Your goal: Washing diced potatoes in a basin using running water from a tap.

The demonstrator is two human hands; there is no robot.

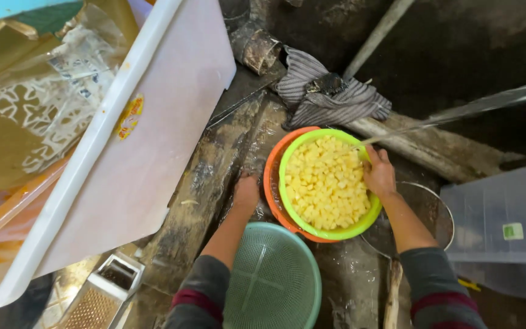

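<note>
diced yellow potato cubes fill a lime-green round plastic colander, which sits nested inside an orange plastic basin on a wet, dark, grimy work surface. right hand curls its fingers over the green colander's far right rim, gripping it, just where a thin stream of water runs in from the right and meets the cubes. left hand rests against the orange basin's left side; whether its fingers grip the basin i cannot tell, since they are tucked against it. near the left forearm lies a pale teal perforated plastic colander, turned upside down. a striped grey cloth is bunched just beyond the basin. a white plastic tray leans at the left, with a metal box grater below it. a metal bowl shows under the right wrist.
</note>
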